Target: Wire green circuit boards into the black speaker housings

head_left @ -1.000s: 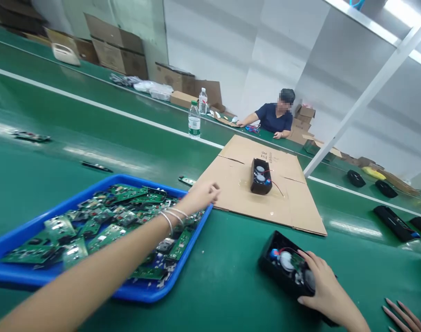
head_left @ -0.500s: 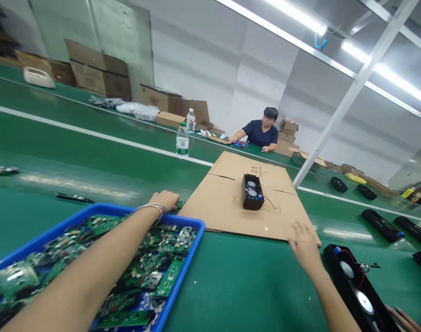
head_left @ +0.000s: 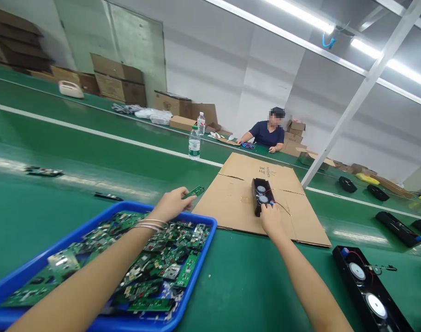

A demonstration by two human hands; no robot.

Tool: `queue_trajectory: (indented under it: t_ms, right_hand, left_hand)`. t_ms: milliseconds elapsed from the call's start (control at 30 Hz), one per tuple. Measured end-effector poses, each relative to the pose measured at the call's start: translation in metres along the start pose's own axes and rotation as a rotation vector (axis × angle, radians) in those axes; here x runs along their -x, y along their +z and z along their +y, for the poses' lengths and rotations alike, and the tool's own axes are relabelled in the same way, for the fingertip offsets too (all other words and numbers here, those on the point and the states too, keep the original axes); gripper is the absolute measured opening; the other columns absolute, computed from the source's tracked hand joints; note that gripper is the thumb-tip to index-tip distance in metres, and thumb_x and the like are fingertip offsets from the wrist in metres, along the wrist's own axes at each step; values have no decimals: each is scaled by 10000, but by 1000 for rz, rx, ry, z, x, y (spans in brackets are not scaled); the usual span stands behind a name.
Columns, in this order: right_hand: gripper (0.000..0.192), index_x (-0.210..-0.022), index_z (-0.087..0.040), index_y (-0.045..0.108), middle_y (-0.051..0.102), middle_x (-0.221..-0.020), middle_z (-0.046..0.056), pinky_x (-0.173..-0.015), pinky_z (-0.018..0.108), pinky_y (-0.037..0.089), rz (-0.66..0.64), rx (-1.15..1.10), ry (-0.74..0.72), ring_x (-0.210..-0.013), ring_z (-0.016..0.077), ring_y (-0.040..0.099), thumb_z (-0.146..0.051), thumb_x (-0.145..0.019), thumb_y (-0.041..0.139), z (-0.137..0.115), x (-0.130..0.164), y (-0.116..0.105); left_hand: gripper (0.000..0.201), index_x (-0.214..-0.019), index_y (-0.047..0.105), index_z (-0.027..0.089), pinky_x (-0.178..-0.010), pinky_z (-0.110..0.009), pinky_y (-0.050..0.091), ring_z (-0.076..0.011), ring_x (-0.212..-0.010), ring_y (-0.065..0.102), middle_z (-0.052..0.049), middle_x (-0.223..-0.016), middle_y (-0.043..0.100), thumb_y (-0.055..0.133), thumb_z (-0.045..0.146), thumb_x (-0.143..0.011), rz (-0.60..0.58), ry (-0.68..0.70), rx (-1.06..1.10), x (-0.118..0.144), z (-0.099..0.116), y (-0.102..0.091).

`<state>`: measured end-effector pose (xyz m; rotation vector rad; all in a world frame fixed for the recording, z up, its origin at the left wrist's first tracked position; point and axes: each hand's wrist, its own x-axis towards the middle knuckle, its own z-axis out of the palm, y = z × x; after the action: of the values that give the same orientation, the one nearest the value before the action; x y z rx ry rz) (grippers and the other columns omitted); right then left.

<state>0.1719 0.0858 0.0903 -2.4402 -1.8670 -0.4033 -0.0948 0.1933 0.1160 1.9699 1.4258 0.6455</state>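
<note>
My left hand (head_left: 172, 203) pinches a small board (head_left: 193, 191), just past the tray (head_left: 199, 263). Right hand (head_left: 270, 219) reaches the speaker box (head_left: 261, 203) on the cardboard (head_left: 231, 203), fingers look closed on its near end, can't tell for sure. I'd grip both box sides before pulling it.

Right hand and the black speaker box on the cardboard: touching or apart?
Touching. The head view shows the right hand with fingertips against the near end of the black speaker box, no gap visible.

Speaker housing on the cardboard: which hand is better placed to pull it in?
Right, most likely. The right hand already touches the near end of the speaker housing on the cardboard sheet. The left hand is occupied, pinching a small green circuit board beyond the blue tray.
</note>
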Motion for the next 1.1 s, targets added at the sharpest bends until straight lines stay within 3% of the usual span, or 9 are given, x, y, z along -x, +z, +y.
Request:
queue_trajectory:
  t_ms: [100,167,267,367,533,667,800,967,1100]
  right_hand:
    - [198,-907,-64,605,603,-861,217,-743,418,408,-50,-3,-49,-928,304,510,-83,-826,426,-12,33,-14]
    - [193,-928,-109,608,615,-830,156,-703,345,424,-104,-36,-135,-871,251,528,-98,-828,443,-19,57,-26]
    - [368,-1108,-192,529,606,-945,58,-700,239,422,-160,-234,-395,-862,155,518,-17,-805,415,-18,85,-44]
    - [475,-1116,-186,508,556,-1070,53,-772,266,397,-171,-311,-549,-911,160,469,69,-724,422,-4,102,-55]
    - [340,-991,-228,564,596,-942,26,-767,341,354,-275,-162,-496,-891,207,480,-132,-691,692,17,118,-39]
    - [100,-780,-170,581,603,-743,25,-720,334,324,-128,-19,-427,-767,185,520,-183,-741,672,15,129,-15]
    - [128,-670,-160,547,569,-662,18,-664,309,304,64,13,-435,-699,168,511,-136,-745,648,9,137,-6]
    - [150,-644,-168,513,559,-638,33,-629,321,328,92,-92,-362,-649,179,500,-102,-766,571,-5,138,-19]
    - [92,-826,-210,532,591,-810,66,-663,342,406,83,-565,-296,-761,205,544,-246,-864,456,-11,161,-56]
  left_hand:
    - [308,-674,357,220,-649,-286,522,-190,-674,662,-21,-660,670,446,513,-707,-76,47,224,27,19,6]
    - [349,-720,369,217,-643,-296,530,-180,-649,660,-7,-648,668,494,538,-664,-131,74,393,42,34,11]
    - [423,-755,397,202,-616,-308,524,-171,-598,645,8,-596,649,616,522,-588,-208,93,666,59,53,20]
    - [469,-774,404,192,-523,-262,481,-149,-550,614,17,-576,630,676,503,-553,-214,69,802,70,62,25]
    - [533,-890,407,192,-373,-159,319,-78,-416,483,72,-494,557,733,411,-530,-238,-18,943,79,59,25]
    - [506,-889,444,178,-346,-131,263,-42,-378,412,86,-470,518,753,319,-514,-297,-52,973,80,56,30]
    - [415,-824,455,172,-323,-130,238,-36,-348,385,68,-478,538,740,283,-544,-369,-92,1018,80,57,39]
    - [157,-732,479,150,-327,-127,266,-40,-376,435,34,-531,572,623,195,-691,-414,-156,1126,79,58,42]
    - [83,-771,516,143,-442,-147,401,-63,-472,527,12,-577,593,468,195,-816,-444,-226,1163,78,57,45]
